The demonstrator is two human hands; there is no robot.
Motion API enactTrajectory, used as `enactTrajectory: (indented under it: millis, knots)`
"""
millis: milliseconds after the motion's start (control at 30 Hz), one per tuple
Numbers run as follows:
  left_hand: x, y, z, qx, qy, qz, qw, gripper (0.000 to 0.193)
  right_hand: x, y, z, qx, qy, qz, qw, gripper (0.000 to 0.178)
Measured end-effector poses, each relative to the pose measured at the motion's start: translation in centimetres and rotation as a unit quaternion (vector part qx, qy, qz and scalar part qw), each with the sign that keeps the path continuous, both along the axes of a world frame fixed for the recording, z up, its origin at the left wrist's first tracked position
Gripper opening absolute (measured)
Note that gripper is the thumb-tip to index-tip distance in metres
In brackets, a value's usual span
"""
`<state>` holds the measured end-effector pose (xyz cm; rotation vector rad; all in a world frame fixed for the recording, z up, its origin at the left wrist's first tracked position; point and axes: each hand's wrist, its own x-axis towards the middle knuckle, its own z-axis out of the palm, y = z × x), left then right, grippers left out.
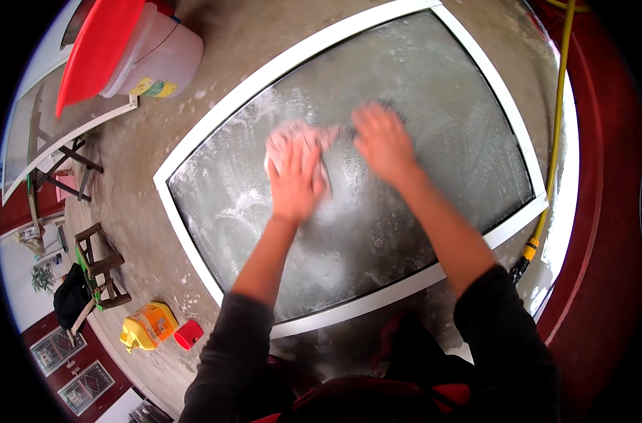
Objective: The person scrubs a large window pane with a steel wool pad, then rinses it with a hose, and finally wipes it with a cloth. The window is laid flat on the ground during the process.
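A white-framed glass panel (pixel 448 106), wet and streaked with suds, lies before me. My left hand (pixel 294 185) presses a bunched pale pink cloth (pixel 292 134) against the glass, its fingers spread over the near part of the cloth. To the right of the cloth, my right hand (pixel 386 144) is over the panel with its fingers stretched forward, blurred by motion. A dark patch shows beside its fingertips; whether it is a reflection or an object is unclear. Between the two hands a thin end of the cloth trails toward the right fingers.
A white bucket (pixel 176 56) with a red basin (pixel 99 49) stands far left. Near left are a yellow jug (pixel 148 326), a red cup (pixel 188 335) and a wooden stool (pixel 101 261). A yellow hose (pixel 562 106) runs along the right side. Another framed panel (pixel 67 123) rests on trestles.
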<state>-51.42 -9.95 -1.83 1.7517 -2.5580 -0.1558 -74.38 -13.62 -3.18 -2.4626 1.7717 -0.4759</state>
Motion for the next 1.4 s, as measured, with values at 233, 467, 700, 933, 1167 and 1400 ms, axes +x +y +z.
enactTrajectory:
  millis: [233, 467, 700, 933, 1167, 1400]
  knots:
    - [-2.5, -2.6, -0.7, -0.037, 0.000, 0.112, 0.993, 0.061, 3.8, -5.5, -1.3, 0.015, 0.035, -0.072, 0.997, 0.049]
    - [6.8, 3.8, 0.5, 0.088, -0.036, -0.090, 0.991, 0.071, 2.3, -5.5, 0.3, 0.055, 0.015, 0.184, 0.981, 0.042]
    - [6.8, -6.4, -1.4, -0.066, -0.022, 0.338, 0.938, 0.058, 2.4, -16.1, -3.9, -0.081, 0.002, -0.214, 0.974, 0.034]
    - [9.4, 1.1, -1.6, -0.004, -0.049, 0.080, 0.996, 0.058, 8.7, -8.6, -1.8, -0.053, -0.056, 0.248, 0.966, 0.042]
    - [12.2, -5.1, -1.6, 0.016, -0.044, 0.433, 0.900, 0.067, -2.3, -16.6, -3.8, -0.130, 0.031, -0.198, 0.971, 0.035]
    - [-1.2, -7.1, -0.2, 0.028, 0.008, 0.025, 0.999, 0.065, -2.3, -13.7, -3.0, -0.037, -0.121, 0.171, 0.977, 0.041]
